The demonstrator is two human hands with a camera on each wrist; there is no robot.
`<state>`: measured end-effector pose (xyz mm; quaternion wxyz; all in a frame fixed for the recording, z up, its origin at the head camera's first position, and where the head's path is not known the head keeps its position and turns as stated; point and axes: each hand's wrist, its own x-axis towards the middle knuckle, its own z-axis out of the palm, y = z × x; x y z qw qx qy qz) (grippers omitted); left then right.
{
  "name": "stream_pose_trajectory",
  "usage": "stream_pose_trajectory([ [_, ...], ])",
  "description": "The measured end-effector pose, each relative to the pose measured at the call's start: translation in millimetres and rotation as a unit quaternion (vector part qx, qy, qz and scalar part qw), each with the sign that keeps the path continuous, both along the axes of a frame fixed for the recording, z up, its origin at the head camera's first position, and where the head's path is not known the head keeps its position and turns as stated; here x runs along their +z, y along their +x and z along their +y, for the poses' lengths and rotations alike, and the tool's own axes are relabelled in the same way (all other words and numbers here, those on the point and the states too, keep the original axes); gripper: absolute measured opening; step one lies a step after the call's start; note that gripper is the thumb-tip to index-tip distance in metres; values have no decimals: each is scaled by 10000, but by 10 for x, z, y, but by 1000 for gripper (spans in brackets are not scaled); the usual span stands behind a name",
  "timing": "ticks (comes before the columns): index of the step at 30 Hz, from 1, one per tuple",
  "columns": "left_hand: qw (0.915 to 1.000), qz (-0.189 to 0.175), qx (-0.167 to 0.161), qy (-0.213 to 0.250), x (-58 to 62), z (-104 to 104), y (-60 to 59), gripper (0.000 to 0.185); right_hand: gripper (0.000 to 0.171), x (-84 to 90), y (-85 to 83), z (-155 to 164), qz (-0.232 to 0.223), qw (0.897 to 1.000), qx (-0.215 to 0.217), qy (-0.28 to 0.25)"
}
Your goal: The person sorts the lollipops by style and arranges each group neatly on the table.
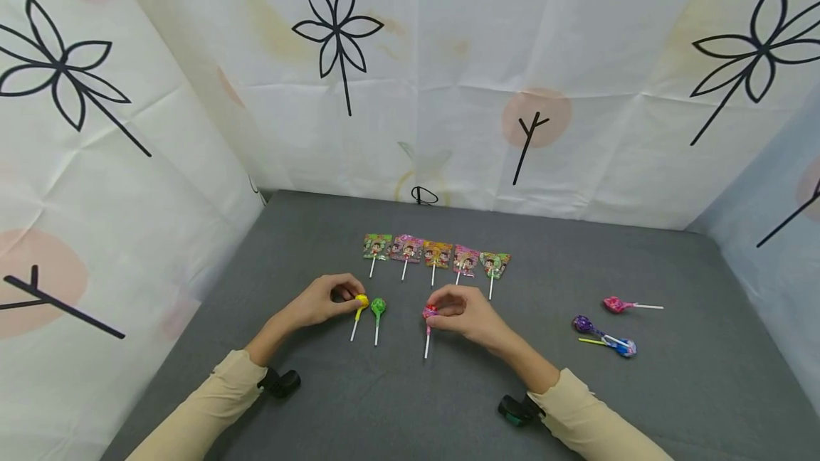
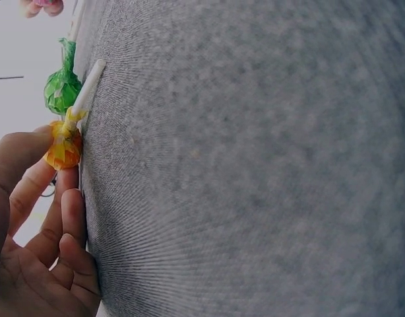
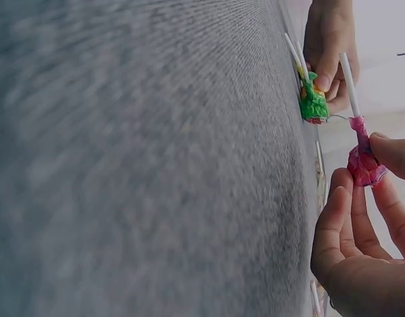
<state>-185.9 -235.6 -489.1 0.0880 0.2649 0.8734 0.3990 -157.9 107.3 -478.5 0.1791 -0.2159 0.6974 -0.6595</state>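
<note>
Bench: five packet lollipops lie in a row toward the back. Before them, left to right: first ball lollipop, in the left hand; second ball lollipop, just beside; third ball lollipop, in the right hand. Farther right: crossed pair of ball lollipops; single ball lollipop behind.

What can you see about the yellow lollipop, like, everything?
The yellow lollipop has a round head in a crinkled, shiny wrapper, yellow to orange, like thin plastic. The wrapper bunches at the neck; a straight white stick slants down and slightly left in the head view. The left grip pinches the head between thumb and fingers. It is just left of the green lollipop, sticks apart. I can't tell whether it touches the table.
</note>
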Motion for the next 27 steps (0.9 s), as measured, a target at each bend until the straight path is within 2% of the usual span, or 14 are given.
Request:
stream_pose_trajectory([
  [19, 10000, 22, -48, 55, 23, 6, -1, 14, 24, -20, -61, -254, 30, 9999, -138, 14],
  [27, 10000, 23, 12, -89, 37, 14, 8, 14, 24, 6, -66, -406, 139, 9996, -220, 95],
])
